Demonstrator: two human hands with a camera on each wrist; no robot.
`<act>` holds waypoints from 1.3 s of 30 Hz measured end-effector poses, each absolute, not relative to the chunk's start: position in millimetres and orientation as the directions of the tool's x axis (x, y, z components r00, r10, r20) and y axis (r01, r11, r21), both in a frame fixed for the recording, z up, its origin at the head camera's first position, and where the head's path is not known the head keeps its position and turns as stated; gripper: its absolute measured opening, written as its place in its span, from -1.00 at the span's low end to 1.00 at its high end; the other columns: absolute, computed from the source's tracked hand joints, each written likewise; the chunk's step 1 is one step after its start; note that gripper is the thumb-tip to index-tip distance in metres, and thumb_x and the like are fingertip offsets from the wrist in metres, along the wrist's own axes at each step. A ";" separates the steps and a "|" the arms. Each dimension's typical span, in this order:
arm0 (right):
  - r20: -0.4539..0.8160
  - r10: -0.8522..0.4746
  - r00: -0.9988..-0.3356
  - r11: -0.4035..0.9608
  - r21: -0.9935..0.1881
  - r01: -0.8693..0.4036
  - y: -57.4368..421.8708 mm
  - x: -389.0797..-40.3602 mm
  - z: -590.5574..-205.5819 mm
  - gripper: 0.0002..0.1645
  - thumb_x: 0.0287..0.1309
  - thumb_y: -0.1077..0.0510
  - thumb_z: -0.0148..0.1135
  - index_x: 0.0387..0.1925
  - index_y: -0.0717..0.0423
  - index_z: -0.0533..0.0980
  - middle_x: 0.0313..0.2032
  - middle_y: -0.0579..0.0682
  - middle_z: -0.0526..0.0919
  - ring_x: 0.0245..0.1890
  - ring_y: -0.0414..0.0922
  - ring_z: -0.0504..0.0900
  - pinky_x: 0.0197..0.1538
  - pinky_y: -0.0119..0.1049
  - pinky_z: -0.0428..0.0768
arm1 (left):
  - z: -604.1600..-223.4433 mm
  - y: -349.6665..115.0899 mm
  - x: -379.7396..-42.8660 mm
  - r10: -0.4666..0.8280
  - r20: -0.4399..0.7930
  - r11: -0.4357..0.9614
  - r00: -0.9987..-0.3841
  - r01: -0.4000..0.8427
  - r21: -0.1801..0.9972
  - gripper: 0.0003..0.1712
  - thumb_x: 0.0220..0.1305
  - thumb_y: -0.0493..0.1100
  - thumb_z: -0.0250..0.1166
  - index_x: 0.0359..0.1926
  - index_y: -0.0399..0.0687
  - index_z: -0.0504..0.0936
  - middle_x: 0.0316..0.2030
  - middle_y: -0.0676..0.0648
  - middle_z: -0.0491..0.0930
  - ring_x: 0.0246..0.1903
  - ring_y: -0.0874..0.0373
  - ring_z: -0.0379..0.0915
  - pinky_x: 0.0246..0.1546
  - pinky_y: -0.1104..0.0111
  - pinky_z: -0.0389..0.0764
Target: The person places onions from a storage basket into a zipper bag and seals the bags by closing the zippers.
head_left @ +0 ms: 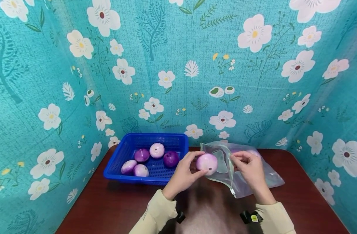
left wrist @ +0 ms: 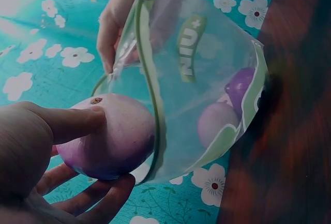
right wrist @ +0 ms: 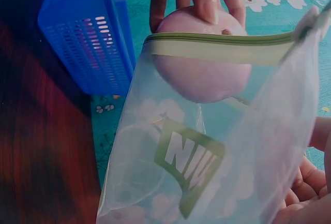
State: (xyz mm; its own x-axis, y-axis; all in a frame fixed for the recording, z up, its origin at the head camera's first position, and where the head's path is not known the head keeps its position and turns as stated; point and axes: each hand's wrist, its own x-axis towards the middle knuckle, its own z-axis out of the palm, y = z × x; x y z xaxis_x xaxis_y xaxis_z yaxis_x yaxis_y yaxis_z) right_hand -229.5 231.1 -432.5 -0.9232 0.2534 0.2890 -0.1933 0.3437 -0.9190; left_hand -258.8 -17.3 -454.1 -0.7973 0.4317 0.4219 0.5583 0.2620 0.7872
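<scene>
My left hand [head_left: 181,177] grips a purple-and-white onion [head_left: 207,164] between thumb and fingers, right at the mouth of a clear zip bag [head_left: 245,187]. In the right wrist view, the onion's lower part [right wrist: 204,81] shows through the bag's front wall, below the green zip strip [right wrist: 222,39]. My right hand [head_left: 251,170] pinches the bag's open edge with thumb and fingers, and the mouth gapes toward the left. Two more onions, one pale [left wrist: 220,123] and one deep purple [left wrist: 240,89], lie inside near the bag's bottom.
To the left stands a blue plastic basket [head_left: 127,179] with several onions [head_left: 157,150] in it. Both it and the bag are on a dark red-brown table [head_left: 295,201]. Behind hangs a teal flowered cloth [head_left: 181,97], also along both sides.
</scene>
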 end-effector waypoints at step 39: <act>0.250 0.259 -0.933 0.301 -0.939 -0.168 235.4 -227.3 -422.1 -0.68 0.31 0.15 0.42 -0.06 0.34 0.70 -0.44 -0.22 0.75 -0.52 -0.24 0.67 -0.34 -0.39 0.74 | -460.5 -17.3 -260.6 0.489 0.373 0.276 -0.788 0.546 0.791 -0.28 0.24 -0.15 0.53 0.39 0.01 0.49 0.21 -0.17 0.55 0.12 -0.07 0.63 0.06 0.36 0.70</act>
